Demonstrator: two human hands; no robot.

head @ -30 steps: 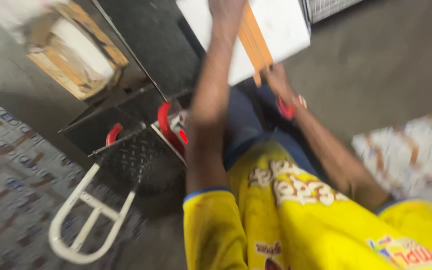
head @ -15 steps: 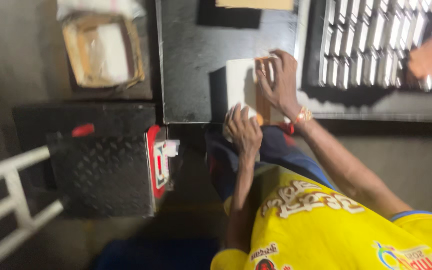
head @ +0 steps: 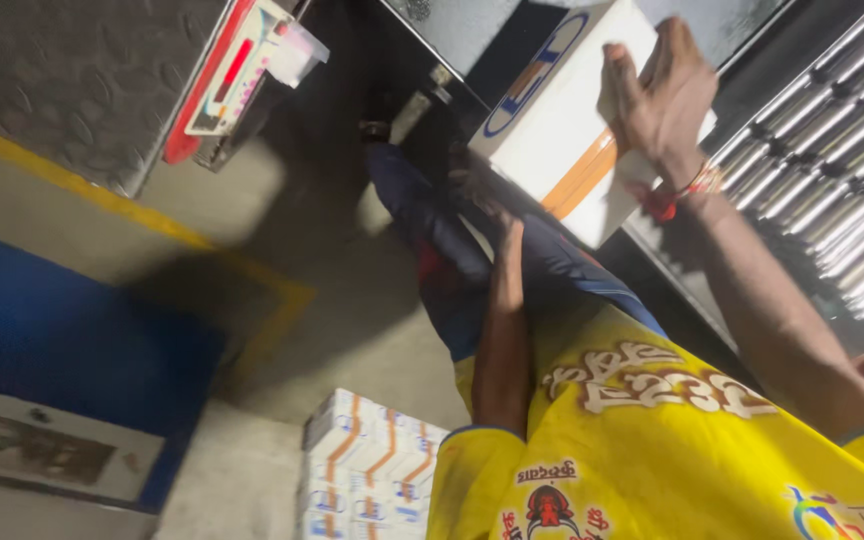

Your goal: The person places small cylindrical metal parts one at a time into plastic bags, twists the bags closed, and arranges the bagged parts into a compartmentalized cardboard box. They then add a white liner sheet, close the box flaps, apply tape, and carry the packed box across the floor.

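I clamp my right hand (head: 657,95) over the white box (head: 562,130) up beside the rollers (head: 832,170) to steady it, while my left hand (head: 492,205) props underneath, grip hidden.

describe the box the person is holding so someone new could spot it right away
Start at the metal roller conveyor along the right edge. Just left of it, the right hand grips a white box. Unlike the stacked cartons on the floor, it is held up and carries one orange band.
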